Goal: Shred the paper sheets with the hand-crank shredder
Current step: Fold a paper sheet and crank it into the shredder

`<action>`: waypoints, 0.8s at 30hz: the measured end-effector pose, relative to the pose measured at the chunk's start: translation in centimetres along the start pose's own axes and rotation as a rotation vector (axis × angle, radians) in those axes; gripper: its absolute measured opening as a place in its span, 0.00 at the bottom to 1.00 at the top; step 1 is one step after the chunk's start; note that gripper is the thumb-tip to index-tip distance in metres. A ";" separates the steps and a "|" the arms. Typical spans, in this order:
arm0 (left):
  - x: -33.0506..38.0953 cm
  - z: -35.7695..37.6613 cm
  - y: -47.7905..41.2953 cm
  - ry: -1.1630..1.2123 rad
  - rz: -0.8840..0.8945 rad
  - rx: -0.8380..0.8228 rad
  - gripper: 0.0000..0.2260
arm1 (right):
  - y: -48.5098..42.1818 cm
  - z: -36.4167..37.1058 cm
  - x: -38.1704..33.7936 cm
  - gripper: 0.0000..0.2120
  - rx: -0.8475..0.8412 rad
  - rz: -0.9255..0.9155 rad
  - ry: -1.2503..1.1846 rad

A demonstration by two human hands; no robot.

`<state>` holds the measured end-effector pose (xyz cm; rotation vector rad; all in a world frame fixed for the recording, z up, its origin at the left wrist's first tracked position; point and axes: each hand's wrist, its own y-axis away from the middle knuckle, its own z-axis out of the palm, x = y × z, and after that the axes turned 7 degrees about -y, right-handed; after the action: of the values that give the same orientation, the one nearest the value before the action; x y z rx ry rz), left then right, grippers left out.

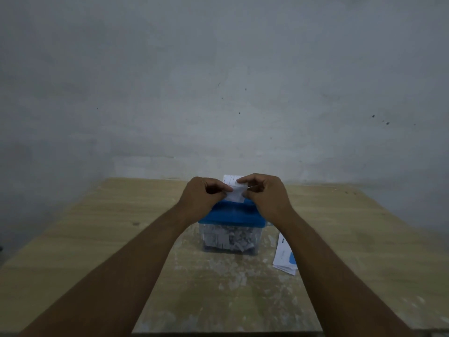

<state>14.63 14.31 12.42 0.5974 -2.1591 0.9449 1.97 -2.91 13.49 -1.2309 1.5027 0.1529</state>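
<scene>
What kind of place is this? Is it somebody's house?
Likely a plain workroom, though I cannot be sure: a bare grey wall, a worn wooden table, and a shredder whose bin holds paper scraps. The left hand and right hand pinch a sheet at its top.

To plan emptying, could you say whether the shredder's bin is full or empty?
Mostly full: shreds pack the clear bin up to the lid.

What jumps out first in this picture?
Both hands meet mid-table: the left hand and right hand pinch a white paper sheet upright over the blue-topped shredder. Its clear bin holds shreds, and more sheets lie on the wooden table to its right.
</scene>
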 end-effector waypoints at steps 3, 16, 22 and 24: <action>-0.5 0.3 -0.2 -0.053 -0.012 -0.009 0.10 | 0.0 0.2 0.4 0.17 -0.017 0.010 0.000; -1.7 2.5 0.4 -0.028 0.008 -0.004 0.14 | 1.5 -0.7 2.9 0.13 0.130 -0.036 0.124; -2.0 2.8 0.6 -0.024 -0.018 -0.002 0.13 | 6.1 -1.3 7.2 0.11 0.217 0.353 0.117; -2.1 2.9 0.7 -0.008 -0.024 0.009 0.14 | 7.2 -1.2 7.7 0.09 0.200 0.394 0.083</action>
<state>14.40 12.79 9.15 0.6309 -2.1512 0.9419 -2.76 -5.11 4.27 -0.7821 1.7755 0.2081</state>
